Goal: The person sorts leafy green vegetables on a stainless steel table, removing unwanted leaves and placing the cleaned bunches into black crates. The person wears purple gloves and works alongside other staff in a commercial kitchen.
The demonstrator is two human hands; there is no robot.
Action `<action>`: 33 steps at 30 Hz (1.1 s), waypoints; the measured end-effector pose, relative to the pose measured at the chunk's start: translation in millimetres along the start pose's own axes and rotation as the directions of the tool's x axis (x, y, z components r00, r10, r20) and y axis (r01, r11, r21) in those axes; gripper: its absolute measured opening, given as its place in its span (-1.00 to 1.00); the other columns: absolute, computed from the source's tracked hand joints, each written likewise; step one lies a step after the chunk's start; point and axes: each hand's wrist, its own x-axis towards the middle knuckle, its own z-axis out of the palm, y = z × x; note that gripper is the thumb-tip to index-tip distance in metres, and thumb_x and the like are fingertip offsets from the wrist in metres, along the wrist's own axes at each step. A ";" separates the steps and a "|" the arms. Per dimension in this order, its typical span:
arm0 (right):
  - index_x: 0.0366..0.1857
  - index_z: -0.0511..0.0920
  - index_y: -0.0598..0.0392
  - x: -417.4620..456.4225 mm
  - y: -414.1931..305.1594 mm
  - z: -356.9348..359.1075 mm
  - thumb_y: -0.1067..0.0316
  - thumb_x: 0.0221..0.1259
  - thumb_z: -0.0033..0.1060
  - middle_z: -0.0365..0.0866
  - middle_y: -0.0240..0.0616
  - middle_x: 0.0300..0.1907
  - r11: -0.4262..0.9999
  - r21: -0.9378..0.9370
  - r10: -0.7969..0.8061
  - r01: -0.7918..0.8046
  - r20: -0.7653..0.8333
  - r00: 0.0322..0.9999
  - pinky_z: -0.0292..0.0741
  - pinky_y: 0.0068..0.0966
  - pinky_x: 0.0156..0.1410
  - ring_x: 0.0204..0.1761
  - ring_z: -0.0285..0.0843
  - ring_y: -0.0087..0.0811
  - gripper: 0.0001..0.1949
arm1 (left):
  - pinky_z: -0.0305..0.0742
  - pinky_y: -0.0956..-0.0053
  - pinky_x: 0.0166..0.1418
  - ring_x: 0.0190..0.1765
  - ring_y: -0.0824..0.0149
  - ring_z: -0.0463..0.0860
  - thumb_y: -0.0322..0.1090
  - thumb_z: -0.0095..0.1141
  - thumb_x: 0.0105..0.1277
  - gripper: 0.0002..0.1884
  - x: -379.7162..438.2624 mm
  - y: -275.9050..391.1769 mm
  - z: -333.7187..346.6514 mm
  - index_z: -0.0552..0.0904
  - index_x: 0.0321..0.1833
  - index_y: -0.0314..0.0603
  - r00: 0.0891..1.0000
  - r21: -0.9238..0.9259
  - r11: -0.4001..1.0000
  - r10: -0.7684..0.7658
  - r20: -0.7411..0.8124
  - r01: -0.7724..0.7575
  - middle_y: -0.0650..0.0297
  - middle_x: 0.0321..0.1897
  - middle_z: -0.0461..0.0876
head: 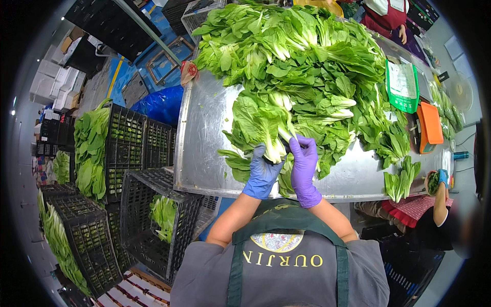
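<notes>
My left hand (264, 170), in a blue glove, holds a head of leafy greens (274, 147) by its pale base, above the near part of the metal table (209, 153). The leaves point away from me. My right hand (305, 169), in a purple glove, pinches a pale leaf stalk (285, 132) at the right side of that head. Something dark shows between the two hands; I cannot tell what it is. A large heap of the same greens (299, 73) covers the table beyond my hands, and loose leaves (238, 167) lie by my left wrist.
Black plastic crates (126, 142) stand left, several filled with greens. One tilted crate (134, 215) holds a few heads. At right are a green-and-white bag (402, 86), an orange scale (430, 122) and a small bunch (402, 178). Co-workers (441, 207) stand at right and far side.
</notes>
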 end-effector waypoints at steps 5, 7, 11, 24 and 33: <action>-0.37 0.43 0.14 6.9 8.3 -11.3 0.41 0.13 0.20 0.46 -0.46 -0.43 0.990 -0.128 0.078 -0.062 0.127 0.989 0.34 -0.77 -0.27 -0.41 0.34 -0.75 -0.87 | 0.47 0.33 0.13 0.06 0.18 0.50 -0.31 0.20 0.06 -0.41 2.1 -0.2 13.1 0.31 0.17 -0.27 1.000 0.085 0.996 -0.015 -0.017 0.017 0.13 0.05 0.46; -0.41 0.44 0.14 9.0 6.5 -8.9 0.42 0.12 0.21 0.44 -0.49 -0.46 0.984 -0.153 0.105 -0.087 0.119 0.987 0.30 -0.78 -0.31 -0.44 0.30 -0.76 -0.88 | 0.48 0.33 0.11 0.08 0.18 0.49 -0.31 0.19 0.07 -0.41 2.5 4.4 2.8 0.30 0.18 -0.27 0.999 0.117 0.993 -0.030 -0.032 0.034 0.12 0.06 0.45; -0.45 0.45 0.14 14.0 12.7 -16.3 0.42 0.10 0.22 0.42 -0.53 -0.49 0.982 -0.167 0.111 -0.092 0.103 0.989 0.29 -0.78 -0.34 -0.45 0.28 -0.77 -0.87 | 0.26 0.17 0.29 0.22 0.09 0.34 -0.27 0.22 0.03 -0.29 5.2 8.9 -17.7 0.21 0.26 -0.20 0.986 0.185 0.982 0.067 -0.151 -0.038 0.05 0.17 0.33; -0.37 0.52 0.13 6.3 43.3 -59.8 0.39 -0.08 0.27 0.51 -0.18 -0.42 0.499 -0.680 0.024 0.537 0.630 0.776 0.44 -0.38 -0.28 -0.39 0.50 -0.18 -0.82 | 0.26 -0.05 0.27 0.14 0.05 0.41 -0.27 0.18 0.07 -0.39 -11.9 81.2 -4.9 0.27 0.20 -0.21 0.923 0.169 0.922 0.368 -0.110 -0.347 0.07 0.10 0.40; -0.46 0.49 0.06 121.0 100.7 -62.4 0.41 -0.03 -0.03 0.45 -0.24 -0.46 -0.357 -0.612 0.124 0.706 0.718 0.685 0.36 -0.35 -0.30 -0.33 0.43 -0.26 -0.92 | 0.30 -0.04 0.24 0.22 0.02 0.33 -0.34 0.16 0.09 -0.38 -9.3 67.8 -1.2 0.24 0.24 -0.20 0.970 0.086 0.977 0.204 -0.130 -0.194 0.04 0.19 0.32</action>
